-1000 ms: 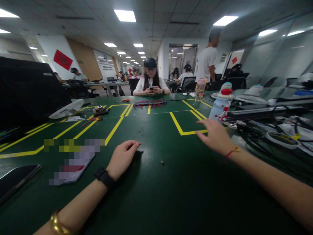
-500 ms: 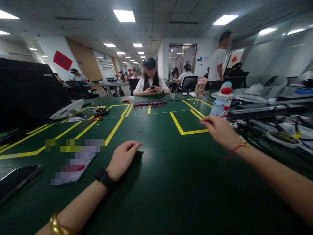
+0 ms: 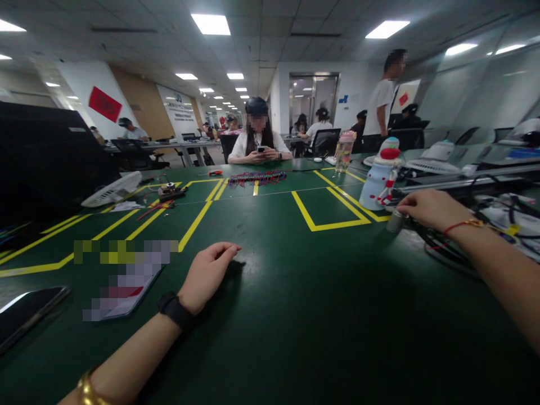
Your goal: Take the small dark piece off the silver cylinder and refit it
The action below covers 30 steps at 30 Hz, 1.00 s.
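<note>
My right hand [image 3: 436, 209] is at the right of the green table [image 3: 287, 315], thumb and fingertips closed on the top of a small grey metal cylinder [image 3: 395, 221]. The cylinder's lower end is at or close to the tabletop, slightly tilted. Just behind it stands a light-blue bottle [image 3: 375, 183] with a red and white figure on its side. My left hand [image 3: 208, 273] lies on the table left of the middle, fingers curled and pressed together, with nothing showing in them. A partly blurred flat sheet [image 3: 135, 292] lies to its left.
Cables [image 3: 447, 250] and a metal rail crowd the right side. A phone [image 3: 31, 312] lies at the left edge. Yellow tape [image 3: 337, 224] marks the table. A bundle of coloured wires [image 3: 257, 178] lies in front of a seated person [image 3: 257, 138]. A pink-lidded bottle [image 3: 345, 152] stands beyond.
My right hand has moved right from in front of the blue bottle and taken hold of the metal cylinder's top. My left hand has stayed in place on the table.
</note>
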Tool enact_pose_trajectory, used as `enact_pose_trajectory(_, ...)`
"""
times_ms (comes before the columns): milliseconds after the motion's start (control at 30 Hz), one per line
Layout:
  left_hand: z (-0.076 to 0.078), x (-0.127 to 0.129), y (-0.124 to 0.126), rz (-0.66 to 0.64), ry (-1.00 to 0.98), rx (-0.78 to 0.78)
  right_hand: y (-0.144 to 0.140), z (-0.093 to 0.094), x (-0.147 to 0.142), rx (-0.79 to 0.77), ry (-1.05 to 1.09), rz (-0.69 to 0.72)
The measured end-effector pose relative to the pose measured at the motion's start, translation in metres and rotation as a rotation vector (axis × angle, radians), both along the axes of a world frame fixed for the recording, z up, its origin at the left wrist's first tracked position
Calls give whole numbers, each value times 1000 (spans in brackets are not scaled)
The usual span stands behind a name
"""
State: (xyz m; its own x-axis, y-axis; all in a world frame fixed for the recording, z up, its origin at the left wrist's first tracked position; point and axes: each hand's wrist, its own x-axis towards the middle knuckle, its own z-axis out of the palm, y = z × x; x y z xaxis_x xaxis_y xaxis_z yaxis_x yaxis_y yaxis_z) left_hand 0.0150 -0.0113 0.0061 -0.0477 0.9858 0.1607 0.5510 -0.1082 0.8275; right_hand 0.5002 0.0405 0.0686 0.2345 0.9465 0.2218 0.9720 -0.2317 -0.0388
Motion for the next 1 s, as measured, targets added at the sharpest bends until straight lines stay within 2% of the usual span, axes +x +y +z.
enact_pose_trajectory(500, -1, -1, 0, -9, -15, 5, 1, -4, 7, -24, 24, -47)
enact_pose_trajectory(633, 0, 0, 0, 1, -10, -7, 1, -3, 8, -24, 73, -111)
enact_pose_trajectory(767, 0, 0, 1, 2, -26, -9, 3, -2, 12, -47, 130, -64)
enact_pose_trajectory(900, -1, 0, 1, 18, -20, -11, 3, 0, 13, -42, 180, -132)
enact_pose_trajectory(1000, -1, 0, 1, 16, -20, -9, 1, 2, 9, -56, 222, -122)
